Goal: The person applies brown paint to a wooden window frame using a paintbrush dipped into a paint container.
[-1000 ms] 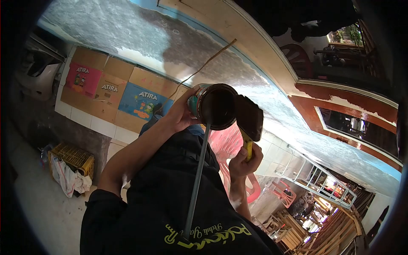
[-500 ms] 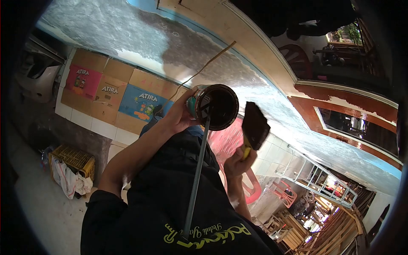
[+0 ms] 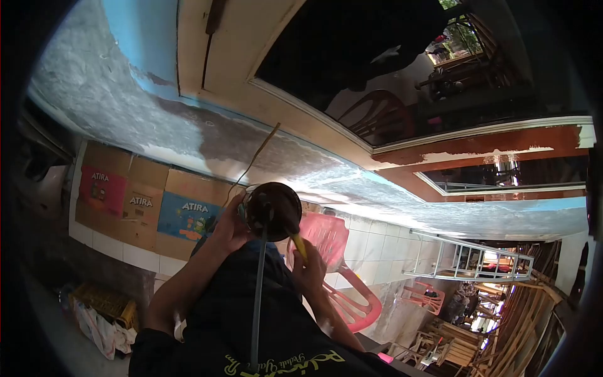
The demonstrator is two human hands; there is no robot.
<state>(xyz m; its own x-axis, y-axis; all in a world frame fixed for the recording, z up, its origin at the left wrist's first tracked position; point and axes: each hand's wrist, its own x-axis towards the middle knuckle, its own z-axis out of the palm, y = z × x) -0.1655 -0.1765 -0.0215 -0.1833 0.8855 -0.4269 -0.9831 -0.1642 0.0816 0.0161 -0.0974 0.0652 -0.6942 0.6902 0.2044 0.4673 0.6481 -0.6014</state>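
Observation:
My left hand (image 3: 231,227) is closed round the side of a paint can (image 3: 273,204), whose dark mouth is tilted toward me. A long thin grey rod (image 3: 259,295) stands in the can and comes up in front of my black shirt (image 3: 210,320). In my right hand (image 3: 310,269) is a paintbrush (image 3: 299,247), gripped by its yellow handle. Its head is down inside the can at the right side of the rim, and the bristles are lost in the dark there.
A window frame (image 3: 402,156), part brown and part pale, runs along the wall. Behind my hands stands a pink plastic chair (image 3: 326,235). Flattened cardboard (image 3: 144,169) lies at left, near a yellow crate (image 3: 103,301). A metal ladder (image 3: 465,257) and stacked wood (image 3: 515,327) are at right.
The brush has moved left, from beside the can to inside its mouth. The can sits lower and further left in view, and the camera has turned, showing more of the window.

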